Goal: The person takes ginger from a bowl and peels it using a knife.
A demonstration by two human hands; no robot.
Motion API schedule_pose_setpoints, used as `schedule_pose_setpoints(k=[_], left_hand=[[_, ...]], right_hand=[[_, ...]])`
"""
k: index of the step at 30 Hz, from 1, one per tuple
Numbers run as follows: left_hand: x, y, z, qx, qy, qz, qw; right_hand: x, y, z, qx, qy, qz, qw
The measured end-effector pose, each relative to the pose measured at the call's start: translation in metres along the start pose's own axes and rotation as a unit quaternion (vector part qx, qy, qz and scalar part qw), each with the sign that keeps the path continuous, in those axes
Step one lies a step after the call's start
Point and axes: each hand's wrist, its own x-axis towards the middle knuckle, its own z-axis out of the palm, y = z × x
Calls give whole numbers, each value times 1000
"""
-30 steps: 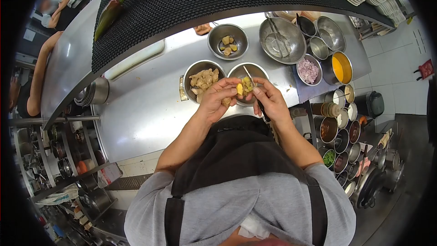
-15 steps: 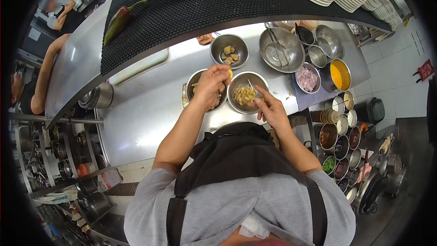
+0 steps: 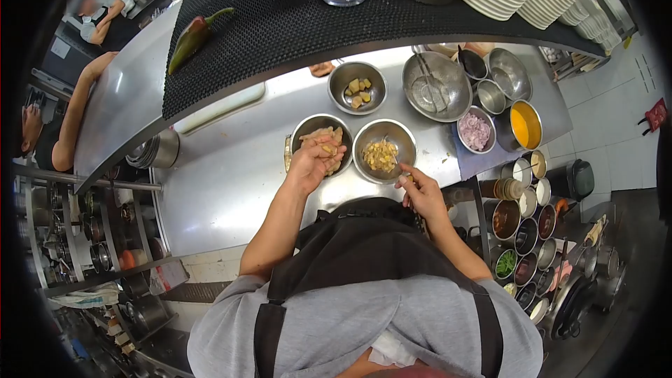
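Observation:
My left hand (image 3: 308,168) is over the near left steel bowl (image 3: 301,126), palm turned up and fingers curled around a small yellowish piece (image 3: 327,148) that looks like ginger. Pale, knobbly pieces (image 3: 318,134) lie in that bowl, partly hidden by the hand. At the near right steel bowl (image 3: 407,133), my right hand (image 3: 423,194) grips a slim metal utensil (image 3: 397,159) whose tip reaches inside; I cannot tell whether it is a spoon or a knife. Small yellow-brown bits (image 3: 380,157) fill the bottom. Farther back, another steel bowl (image 3: 336,101) has several yellowish chunks.
Steel bowls (image 3: 413,105) stand back right, beside chopped onion (image 3: 474,131) and a pot of orange liquid (image 3: 523,126). A raised shelf (image 3: 266,35) with black matting overhangs the counter. Several ingredient pots (image 3: 505,217) sit at right. Another person's arm (image 3: 73,115) rests at left.
My left hand has moved down and left, away from between the bowls, and has turned palm up. My right hand has drawn slightly toward me. The view has shifted slightly.

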Motion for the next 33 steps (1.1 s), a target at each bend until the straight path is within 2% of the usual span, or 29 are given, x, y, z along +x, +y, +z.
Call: schedule_pose_setpoints(k=[4,6,14,17,19,25,28,33], left_hand=[[-24,10,22,-19,-39,-10,999],[-27,16,34,59,-46,37,997],[-37,16,55,46,-151,78,984],[-43,13,61,45,-142,65,987],[-41,10,59,40,-144,61,987],[-37,3,60,45,-141,56,987],[-38,1,63,45,-145,61,987],[-41,0,67,66,-145,77,984]], right_hand=[[6,-12,6,6,7,-7,1000],[9,-20,9,-2,-1,-15,1000],[9,-45,14,-36,-19,-61,997],[6,-49,16,-48,-31,-80,995],[6,-51,19,-84,-36,-136,986],[-4,-80,29,-163,-41,-162,972],[-1,-76,29,-165,-32,-195,966],[-4,-80,26,-163,-43,-195,966]])
